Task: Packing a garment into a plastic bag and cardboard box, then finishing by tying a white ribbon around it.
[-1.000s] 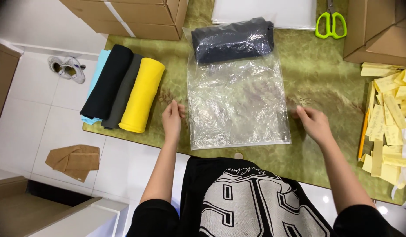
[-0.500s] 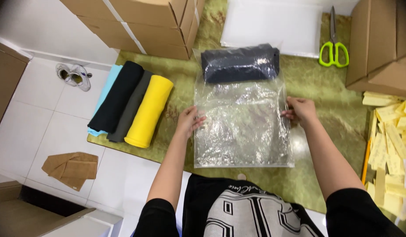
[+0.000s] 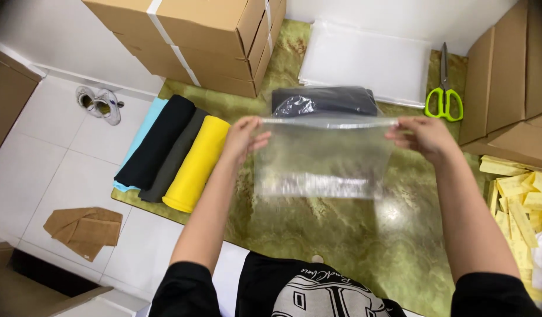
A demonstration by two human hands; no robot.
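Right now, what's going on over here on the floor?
A person is holding a clear plastic bag up by its top corners, left hand at one end and right hand at the other, above a green mat. Just beyond it lies a dark folded garment in plastic. Rolled black, grey and yellow fabrics sit to the left, green-handled scissors to the right.

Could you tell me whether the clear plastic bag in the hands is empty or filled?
Empty: the clear bag, held up by left hand and right hand, shows only the green mat through it.
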